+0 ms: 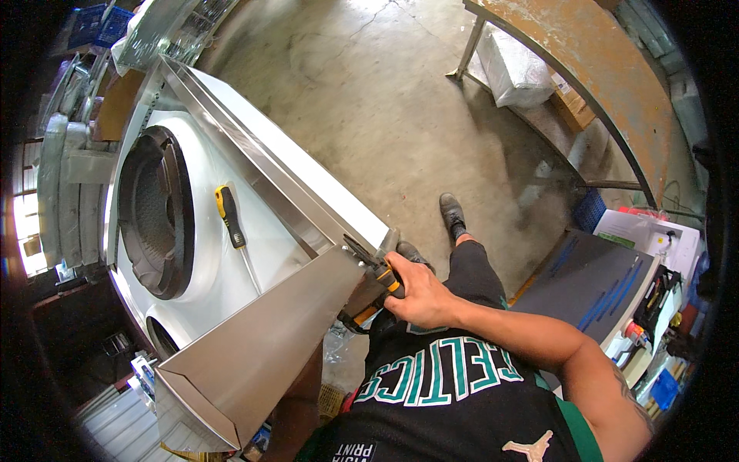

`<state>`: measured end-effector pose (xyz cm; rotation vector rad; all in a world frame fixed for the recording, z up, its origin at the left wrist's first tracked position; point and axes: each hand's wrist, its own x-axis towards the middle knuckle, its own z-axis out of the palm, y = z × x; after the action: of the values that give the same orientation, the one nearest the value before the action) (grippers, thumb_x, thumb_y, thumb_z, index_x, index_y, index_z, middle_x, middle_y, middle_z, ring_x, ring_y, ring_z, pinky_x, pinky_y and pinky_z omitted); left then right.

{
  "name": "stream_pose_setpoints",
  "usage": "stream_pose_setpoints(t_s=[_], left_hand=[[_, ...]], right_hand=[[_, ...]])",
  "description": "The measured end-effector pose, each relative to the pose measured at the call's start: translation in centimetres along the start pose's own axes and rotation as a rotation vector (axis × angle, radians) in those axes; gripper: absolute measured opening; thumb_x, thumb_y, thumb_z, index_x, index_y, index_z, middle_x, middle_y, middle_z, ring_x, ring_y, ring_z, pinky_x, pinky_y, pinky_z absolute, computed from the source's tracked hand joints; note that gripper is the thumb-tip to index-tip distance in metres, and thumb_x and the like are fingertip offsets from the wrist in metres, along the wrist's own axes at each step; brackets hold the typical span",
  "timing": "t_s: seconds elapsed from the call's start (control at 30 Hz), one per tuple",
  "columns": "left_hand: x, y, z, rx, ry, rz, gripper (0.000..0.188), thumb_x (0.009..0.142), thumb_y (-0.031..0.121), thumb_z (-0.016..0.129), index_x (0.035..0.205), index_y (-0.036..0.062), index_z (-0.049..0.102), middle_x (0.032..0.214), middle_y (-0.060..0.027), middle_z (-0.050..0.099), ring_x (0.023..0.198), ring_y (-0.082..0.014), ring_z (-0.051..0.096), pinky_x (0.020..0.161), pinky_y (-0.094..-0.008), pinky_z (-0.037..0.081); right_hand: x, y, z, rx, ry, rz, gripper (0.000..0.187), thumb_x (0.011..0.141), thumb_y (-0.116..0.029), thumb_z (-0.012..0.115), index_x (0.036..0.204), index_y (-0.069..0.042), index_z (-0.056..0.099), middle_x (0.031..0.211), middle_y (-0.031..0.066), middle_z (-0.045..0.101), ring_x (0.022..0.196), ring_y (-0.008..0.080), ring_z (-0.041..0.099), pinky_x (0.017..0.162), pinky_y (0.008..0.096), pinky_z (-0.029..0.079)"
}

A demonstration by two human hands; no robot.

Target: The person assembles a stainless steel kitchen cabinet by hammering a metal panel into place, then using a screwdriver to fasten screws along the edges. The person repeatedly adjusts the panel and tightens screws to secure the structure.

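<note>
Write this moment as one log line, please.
right hand: holds pliers near metal panel corner; left hand: not visible; screwdriver: lies on white surface

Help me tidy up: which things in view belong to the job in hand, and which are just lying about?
Likely part of the job:
Pliers, in the right hand
Bent metal panel, beside the pliers
White casing with the round opening
Screwdriver, lying on the casing

Apparently just lying about:
White wrapped package, under the table
Cardboard box, next to it
Blue basket, at right

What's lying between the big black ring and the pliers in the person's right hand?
In the head view, a yellow-and-black screwdriver lies there on the white panel, with a metal edge nearer the pliers.
</note>
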<state>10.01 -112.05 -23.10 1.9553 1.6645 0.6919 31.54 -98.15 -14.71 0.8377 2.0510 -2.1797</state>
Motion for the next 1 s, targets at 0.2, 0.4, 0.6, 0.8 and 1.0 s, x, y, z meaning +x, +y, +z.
stream_pose_setpoints(t_s=[0.2,0.4,0.6,0.8,1.0], left_hand=[[-0.1,0.4,0.0,-0.001,0.004,-0.009,0.036,0.1,0.037,0.057,0.121,0.0084,0.064,0.122,-0.0151,0.065,0.117,-0.0308,0.059,0.101,-0.0475,0.045],[0.0,-0.1,-0.3,0.013,-0.001,-0.027,0.035,0.1,0.036,0.057,0.121,0.0082,0.064,0.122,-0.0152,0.065,0.117,-0.0309,0.059,0.101,-0.0475,0.045],[-0.1,-0.1,0.4,0.02,0.019,-0.062,0.035,0.1,0.036,0.057,0.12,0.008,0.064,0.122,-0.0154,0.065,0.116,-0.031,0.059,0.101,-0.0475,0.045],[0.4,-0.1,1.1,0.035,0.047,-0.067,0.035,0.1,0.035,0.057,0.12,0.0079,0.064,0.122,-0.0156,0.065,0.116,-0.031,0.059,0.101,-0.0475,0.045],[0.8,-0.2,1.6,0.054,0.077,-0.093,0.034,0.1,0.035,0.056,0.12,0.0077,0.064,0.122,-0.0158,0.065,0.116,-0.0311,0.059,0.101,-0.0475,0.045]], right_hand=[[1.2,2.3,-0.4,-0.083,0.023,-0.183,0.044,0.072,-0.008,0.069,0.111,0.0,0.05,0.094,0.0234,0.059,0.093,0.0448,0.061,0.081,0.0472,0.049],[3.5,4.1,-1.4,-0.11,-0.006,-0.378,0.045,0.073,-0.01,0.072,0.111,-0.001,0.05,0.096,0.0221,0.059,0.095,0.0452,0.061,0.082,0.049,0.049],[2.9,2.7,-2.7,-0.137,-0.145,-0.24,0.048,0.08,-0.012,0.068,0.12,-0.001,0.044,0.112,0.0253,0.056,0.111,0.0446,0.057,0.094,0.0486,0.047],[-0.6,-2.1,-3.5,-0.078,-0.4,0.215,0.063,0.09,-0.022,0.059,0.143,-0.001,0.03,0.135,0.0341,0.052,0.127,0.0471,0.052,0.108,0.047,0.041],[-0.9,-6.5,-3.6,-0.117,-0.415,0.408,0.06,0.092,-0.035,0.058,0.126,0.011,0.04,0.119,0.0368,0.062,0.112,0.0467,0.063,0.097,0.0486,0.047]])
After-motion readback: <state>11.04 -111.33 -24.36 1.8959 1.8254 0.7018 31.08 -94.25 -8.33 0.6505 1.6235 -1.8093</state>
